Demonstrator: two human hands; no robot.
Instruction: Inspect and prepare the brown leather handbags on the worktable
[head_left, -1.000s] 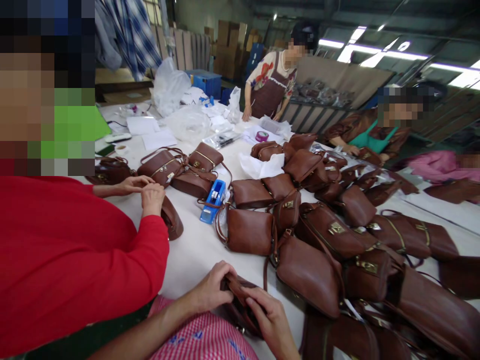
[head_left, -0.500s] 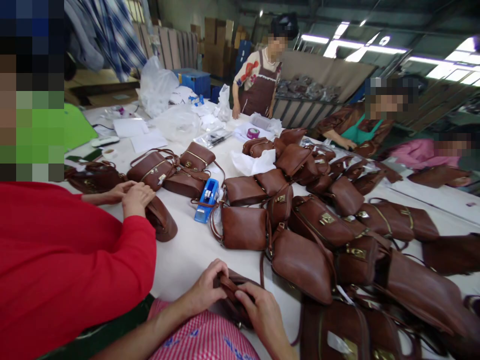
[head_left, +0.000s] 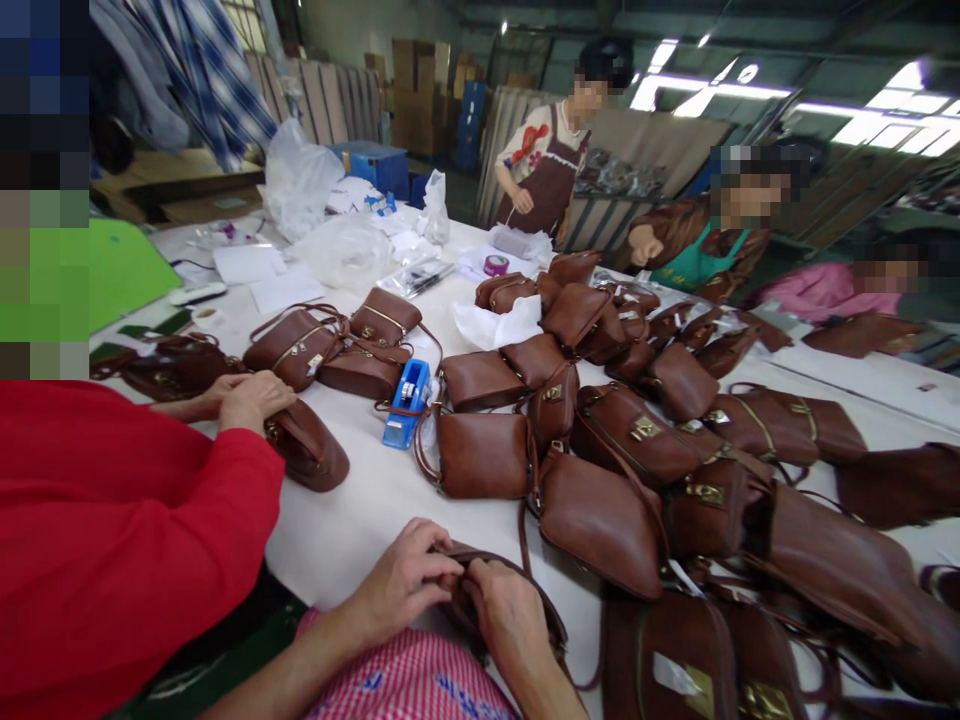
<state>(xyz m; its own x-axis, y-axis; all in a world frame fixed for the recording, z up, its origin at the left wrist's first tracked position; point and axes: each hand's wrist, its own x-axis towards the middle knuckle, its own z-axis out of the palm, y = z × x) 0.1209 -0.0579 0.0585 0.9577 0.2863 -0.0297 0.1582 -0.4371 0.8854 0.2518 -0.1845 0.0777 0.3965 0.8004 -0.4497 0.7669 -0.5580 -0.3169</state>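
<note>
A brown leather handbag (head_left: 459, 622) lies at the table's near edge, against the checked red-and-white apron (head_left: 420, 675). My left hand (head_left: 405, 578) pinches the bag's upper edge from the left, thumb and fingers close together. On the other side, my right hand (head_left: 511, 612) is curled over the same edge, with its fingertips tucked into the dark part of the bag. What exactly lies between the fingertips is hidden. To the right, another brown bag (head_left: 600, 525) lies near my right hand, its strap hanging toward the bag I hold.
A co-worker in a red sleeve (head_left: 225, 520) handles a brown bag (head_left: 313, 450) at my left. A blue tape dispenser (head_left: 405, 405) stands mid-table. Many brown bags (head_left: 484, 455) crowd the right side. Plastic wrap (head_left: 341, 250) and a purple tape roll (head_left: 495, 265) lie farther back. Several people stand across the table.
The brown strap-like piece between my fingertips is no longer visible. My right hand has turned and curled into the bag. Across the table, the person in the brown apron has raised a hand.
</note>
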